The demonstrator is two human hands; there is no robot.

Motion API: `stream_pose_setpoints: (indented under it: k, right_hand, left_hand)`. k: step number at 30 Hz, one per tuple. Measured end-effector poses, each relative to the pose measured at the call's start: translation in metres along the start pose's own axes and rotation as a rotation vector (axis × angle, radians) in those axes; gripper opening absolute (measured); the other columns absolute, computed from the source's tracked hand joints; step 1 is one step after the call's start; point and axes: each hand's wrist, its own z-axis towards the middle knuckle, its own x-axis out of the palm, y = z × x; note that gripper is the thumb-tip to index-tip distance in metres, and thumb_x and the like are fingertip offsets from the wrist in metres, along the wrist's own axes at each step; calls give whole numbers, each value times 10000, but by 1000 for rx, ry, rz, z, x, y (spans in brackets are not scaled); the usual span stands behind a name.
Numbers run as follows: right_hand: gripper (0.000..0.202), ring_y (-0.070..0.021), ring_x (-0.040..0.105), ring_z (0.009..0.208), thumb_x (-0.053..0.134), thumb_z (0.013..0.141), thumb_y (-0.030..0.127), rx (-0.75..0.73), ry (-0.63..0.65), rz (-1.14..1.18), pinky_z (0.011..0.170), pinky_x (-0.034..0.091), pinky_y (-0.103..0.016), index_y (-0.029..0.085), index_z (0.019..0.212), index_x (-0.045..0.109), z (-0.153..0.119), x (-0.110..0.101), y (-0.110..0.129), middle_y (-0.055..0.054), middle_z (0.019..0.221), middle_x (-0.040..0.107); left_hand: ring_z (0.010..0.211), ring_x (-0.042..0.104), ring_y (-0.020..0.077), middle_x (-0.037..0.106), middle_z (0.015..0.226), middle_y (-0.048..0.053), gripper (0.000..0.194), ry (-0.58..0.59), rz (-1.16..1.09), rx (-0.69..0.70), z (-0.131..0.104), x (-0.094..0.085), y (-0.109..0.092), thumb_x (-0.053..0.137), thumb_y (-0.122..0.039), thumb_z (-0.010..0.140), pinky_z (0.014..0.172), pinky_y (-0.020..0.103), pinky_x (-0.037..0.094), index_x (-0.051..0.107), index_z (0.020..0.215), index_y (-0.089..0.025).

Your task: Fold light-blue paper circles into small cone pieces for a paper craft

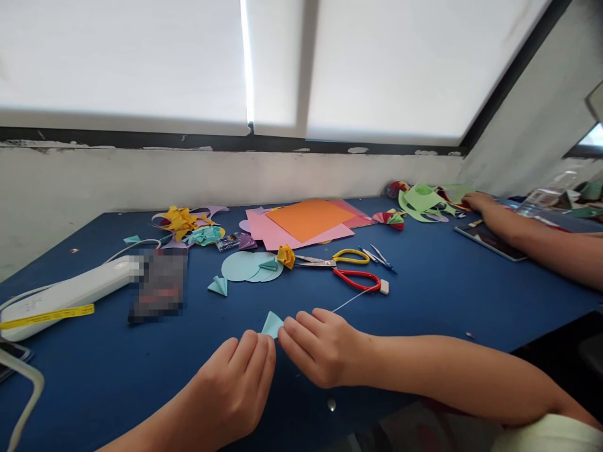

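A small folded piece of light blue paper (pixel 272 324) is pinched between both hands above the near part of the blue table. My left hand (pixel 238 380) is closed on its lower left edge. My right hand (pixel 325 348) grips its right side; the fingertips hide part of it. Beyond lie light blue paper circles (pixel 238 267) with a folded blue piece on them, and another folded blue cone (pixel 218 286) to their left. Scissors (pixel 336 263) with one yellow and one red handle lie past my right hand, their tips by a folded yellow paper piece (pixel 286 257).
Orange paper (pixel 311 218) and pink paper (pixel 264 229) lie at the back. A white power strip (pixel 70 298) with cables is at left. A compass (pixel 381 258) and an eraser (pixel 384 287) sit near the scissors. Another person's hand (pixel 483 204) is beside green paper scraps (pixel 419 204) and a tablet (pixel 490 242).
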Motion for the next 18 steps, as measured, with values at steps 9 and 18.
stream_pose_setpoints:
  k: [9,18]
  right_hand:
    - [199,-175,563,667,436,870,150,-96,-8,-89,493,324,-284,67,914,612,-2,-1,-2,-110,863,626]
    - [178,-130,475,548,429,868,82,44,18,31,472,284,-272,76,845,605,0,-1,-6,-53,713,594]
  left_hand:
    - [677,617,226,665,708,111,273,-29,-5,-20,6,-1,2,354,-50,875,537,321,397,626,851,-43]
    - [748,622,238,687,792,101,241,-28,-20,-20,0,-5,6,383,-45,873,612,339,419,622,898,-55]
